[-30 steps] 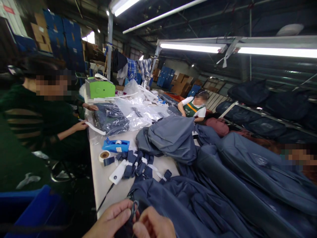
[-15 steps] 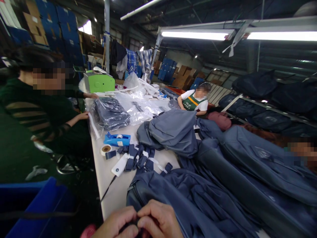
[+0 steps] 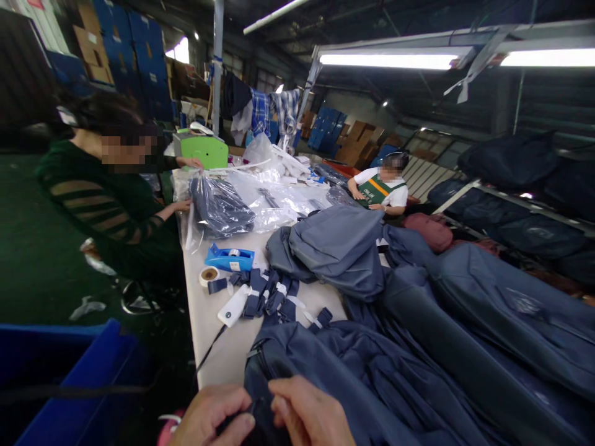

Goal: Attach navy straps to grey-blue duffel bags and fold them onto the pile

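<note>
Navy backpack (image 3: pixel 334 378) — matt woven cloth, finely creased, as was the grey bag (image 3: pixel 339 248) beyond. Table (image 3: pixel 209 328) top was smooth and pale, dull in finish. Tape dispenser (image 3: pixel 230 257) — glossy blue plastic. Packing bags (image 3: pixel 260 204) were clear, shiny film.

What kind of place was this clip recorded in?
Most likely a bag factory's packing floor: a long worktable heaped with navy backpacks, a co-worker sliding one into a plastic bag, and stacked cartons behind.
</note>
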